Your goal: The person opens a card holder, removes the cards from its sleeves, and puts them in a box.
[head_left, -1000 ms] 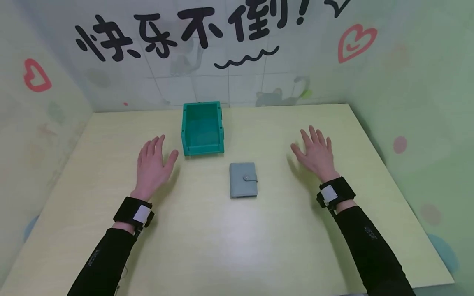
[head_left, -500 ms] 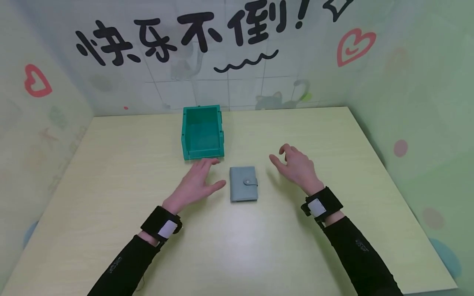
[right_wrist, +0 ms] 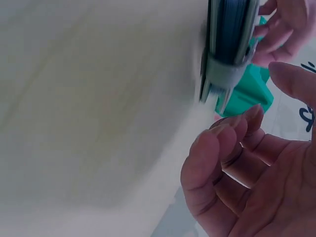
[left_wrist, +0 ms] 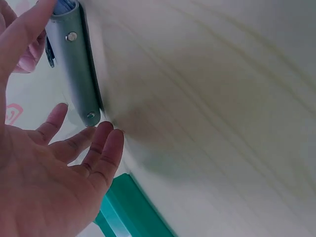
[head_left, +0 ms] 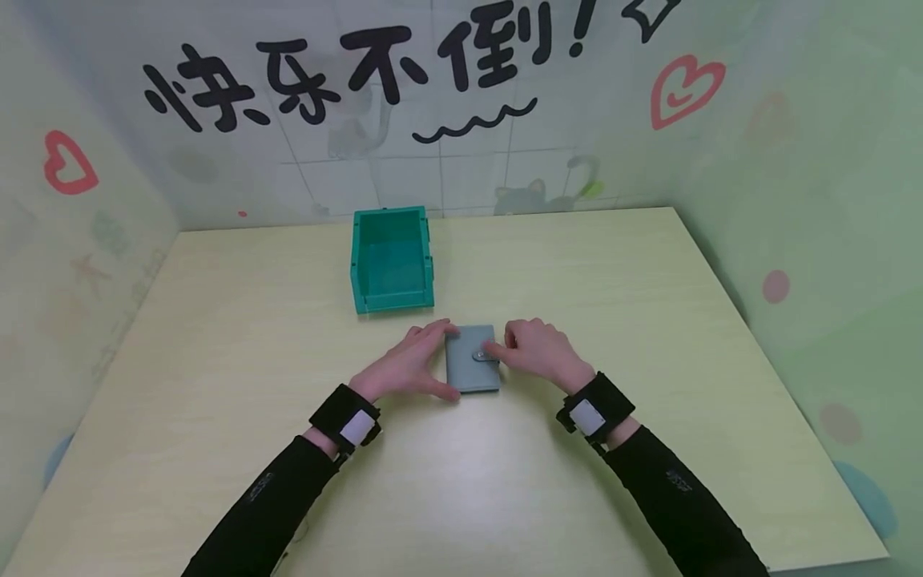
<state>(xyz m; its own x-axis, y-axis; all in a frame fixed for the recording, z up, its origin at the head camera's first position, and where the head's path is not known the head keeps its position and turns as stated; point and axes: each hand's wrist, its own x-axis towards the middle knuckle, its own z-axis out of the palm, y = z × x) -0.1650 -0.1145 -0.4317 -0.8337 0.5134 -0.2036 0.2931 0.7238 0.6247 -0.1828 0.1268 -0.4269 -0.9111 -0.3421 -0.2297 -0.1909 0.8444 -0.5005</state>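
Note:
A grey-blue notebook (head_left: 467, 375) with a snap strap lies flat on the table between the hands. The left hand (head_left: 404, 365) is at its left side, with fingers by the top left corner and thumb by the bottom left one. In the left wrist view this hand (left_wrist: 54, 173) has its fingers spread near the spine (left_wrist: 76, 69). From the right comes the right hand (head_left: 541, 351), its thumb over the strap. The right wrist view shows its fingers (right_wrist: 202, 163) bent and apart from the notebook's strap side (right_wrist: 224, 74). Neither hand grips the notebook.
A green open bin (head_left: 392, 300) stands behind the notebook, slightly left. The pale table (head_left: 216, 361) is bounded by a printed back wall (head_left: 238, 176) and side walls. Black bands with white patches circle both wrists.
Both hands have moved inward to the notebook, the left from the left and the right from the right. The right fingers have bent more. Notebook and bin remain in place.

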